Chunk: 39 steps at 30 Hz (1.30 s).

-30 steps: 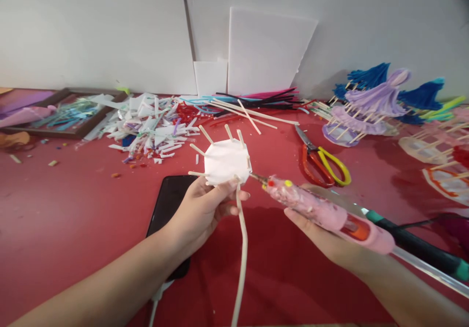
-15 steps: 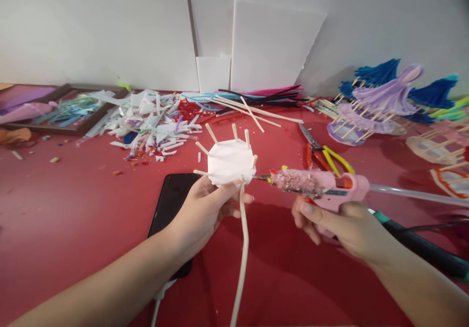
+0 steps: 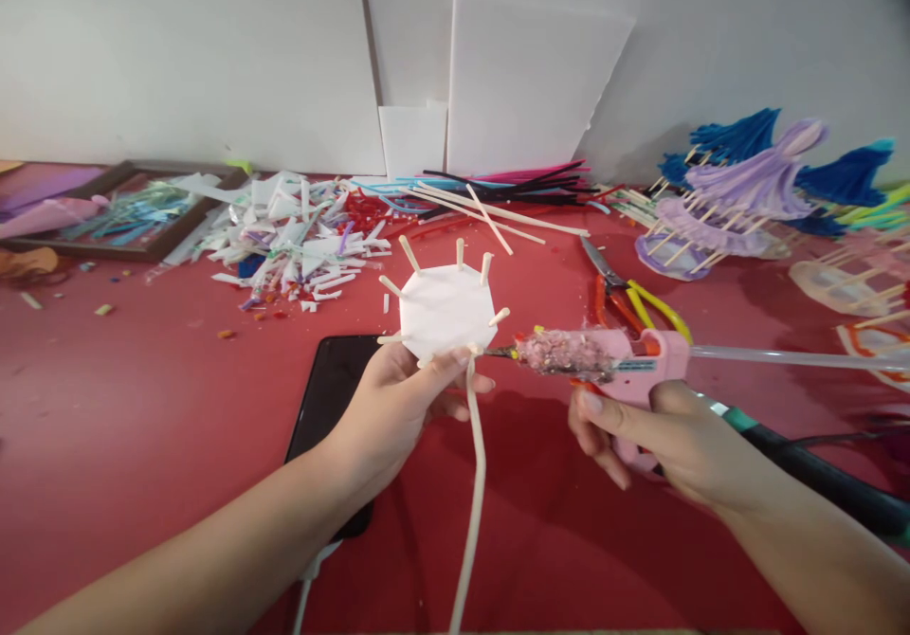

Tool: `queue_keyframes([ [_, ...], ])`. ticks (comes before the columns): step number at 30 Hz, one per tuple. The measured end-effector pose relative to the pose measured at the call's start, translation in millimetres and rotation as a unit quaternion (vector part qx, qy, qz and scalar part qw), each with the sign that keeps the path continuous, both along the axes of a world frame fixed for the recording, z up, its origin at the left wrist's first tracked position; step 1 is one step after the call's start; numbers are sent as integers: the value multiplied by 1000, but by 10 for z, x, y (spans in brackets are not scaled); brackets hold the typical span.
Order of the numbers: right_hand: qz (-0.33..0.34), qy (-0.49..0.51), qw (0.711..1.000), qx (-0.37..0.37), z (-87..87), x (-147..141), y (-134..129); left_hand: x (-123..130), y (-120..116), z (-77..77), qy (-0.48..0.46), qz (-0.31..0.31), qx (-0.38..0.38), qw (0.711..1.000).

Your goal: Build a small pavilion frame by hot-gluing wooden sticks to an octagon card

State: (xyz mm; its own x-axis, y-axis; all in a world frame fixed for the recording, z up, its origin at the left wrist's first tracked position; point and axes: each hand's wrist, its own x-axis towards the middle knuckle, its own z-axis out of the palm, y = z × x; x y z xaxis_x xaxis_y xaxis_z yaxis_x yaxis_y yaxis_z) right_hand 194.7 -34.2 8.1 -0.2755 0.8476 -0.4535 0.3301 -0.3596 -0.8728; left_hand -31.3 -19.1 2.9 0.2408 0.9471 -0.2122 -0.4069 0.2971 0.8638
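Note:
Between the thumb and fingers of my left hand (image 3: 409, 393) is a white many-sided disc (image 3: 446, 311) with several short pale sticks standing around its rim. A long cream cord-like strip (image 3: 478, 483) hangs down from the disc's near edge, its upper end under my thumb. My right hand (image 3: 654, 431) is wrapped round the handle of a pink hot glue gun (image 3: 604, 360). The metal nozzle points left and reaches the disc's near right edge, beside the top of the strip. A clear glue stick (image 3: 789, 358) sticks out of the gun's back.
A black phone (image 3: 331, 398) with a white cable lies under my left wrist. White scraps (image 3: 299, 232) are heaped behind it, with coloured pipe cleaners (image 3: 512, 185) farther back. Pliers (image 3: 626, 289) lie behind the gun. Small purple and blue umbrella-like crafts (image 3: 754, 180) stand at the right.
The glue gun has moved left and its nozzle has come closer to the top of the strip. The disc has tilted a little, showing more of its flat face.

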Motion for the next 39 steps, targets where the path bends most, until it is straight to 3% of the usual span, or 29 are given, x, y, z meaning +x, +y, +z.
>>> queue_keyframes([
  [17, 4, -159, 984, 81, 70, -25, -51, 9, -1, 2, 40, 8, 3, 999],
  [27, -14, -160, 972, 169, 49, -55, -63, 18, -2, 28, 59, 20, -13, 998],
  [39, -30, -163, 973, 163, 32, -41, -71, 8, 2, 14, 61, 15, -10, 998],
])
